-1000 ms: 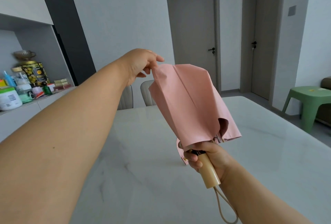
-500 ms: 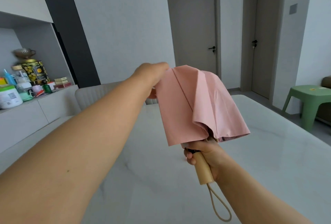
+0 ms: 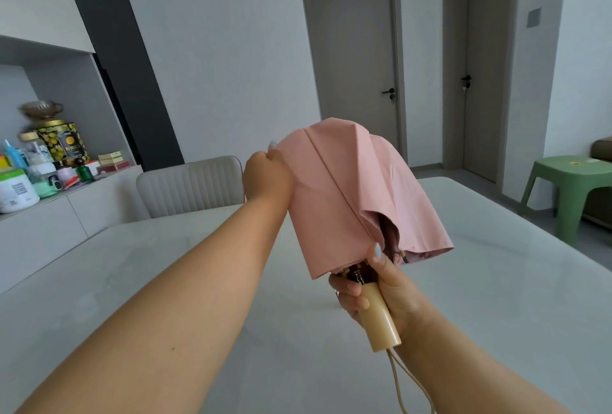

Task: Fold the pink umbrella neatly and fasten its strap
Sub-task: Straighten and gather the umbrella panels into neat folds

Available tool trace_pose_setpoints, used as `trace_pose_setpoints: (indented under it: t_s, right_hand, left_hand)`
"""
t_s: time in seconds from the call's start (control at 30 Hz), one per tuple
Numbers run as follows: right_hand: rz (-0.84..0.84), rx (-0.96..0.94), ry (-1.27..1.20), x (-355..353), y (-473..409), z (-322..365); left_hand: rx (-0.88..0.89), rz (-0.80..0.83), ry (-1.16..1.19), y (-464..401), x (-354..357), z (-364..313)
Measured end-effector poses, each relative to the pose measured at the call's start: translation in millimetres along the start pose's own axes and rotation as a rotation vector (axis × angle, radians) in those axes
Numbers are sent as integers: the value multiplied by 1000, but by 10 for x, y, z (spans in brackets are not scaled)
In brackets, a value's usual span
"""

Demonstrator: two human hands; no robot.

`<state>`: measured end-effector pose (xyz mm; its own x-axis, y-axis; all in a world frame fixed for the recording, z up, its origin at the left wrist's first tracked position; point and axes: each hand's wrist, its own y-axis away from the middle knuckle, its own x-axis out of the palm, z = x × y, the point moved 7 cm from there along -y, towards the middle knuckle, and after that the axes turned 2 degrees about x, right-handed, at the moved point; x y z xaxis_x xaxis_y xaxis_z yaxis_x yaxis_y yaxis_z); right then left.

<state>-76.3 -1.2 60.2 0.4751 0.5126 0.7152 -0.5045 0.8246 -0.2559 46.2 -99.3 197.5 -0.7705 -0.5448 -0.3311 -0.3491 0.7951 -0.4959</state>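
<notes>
The pink umbrella point(image 3: 344, 191) is collapsed and held up over the table, canopy loose and hanging in broad folds, tip pointing away from me. My right hand point(image 3: 381, 291) grips its cream handle point(image 3: 379, 317), thumb up against the canopy's lower edge; a beige wrist cord point(image 3: 402, 387) dangles from the handle. My left hand point(image 3: 266, 176) pinches the upper left edge of the canopy, holding one flat panel taut. The fastening strap is not visible.
A white marble table point(image 3: 165, 281) spreads below the umbrella. A pale chair point(image 3: 190, 186) stands at its far side. The left shelf point(image 3: 39, 201) carries jars, bottles and tins. A green stool point(image 3: 569, 188) stands at right, near two grey doors.
My left hand has dropped lower along the canopy's left edge and flattened that panel. The umbrella has turned, bringing more folds to the right, and my right thumb now rests on the fabric.
</notes>
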Motion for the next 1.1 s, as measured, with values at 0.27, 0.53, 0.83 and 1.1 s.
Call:
trace_pose_setpoints:
  t_s: [0.27, 0.53, 0.83, 1.1]
  right_hand:
    - [-171, 54, 174, -16, 31, 10]
    - [-330, -74, 329, -109, 54, 132]
    - [-269, 19, 261, -101, 42, 48]
    - [-299, 98, 135, -239, 8, 28]
  left_hand:
    - [-56, -21, -28, 109, 68, 83]
    - [98, 136, -148, 284, 225, -86]
    - [-518, 554, 710, 580, 646, 244]
    - [-506, 387, 708, 494, 539, 204]
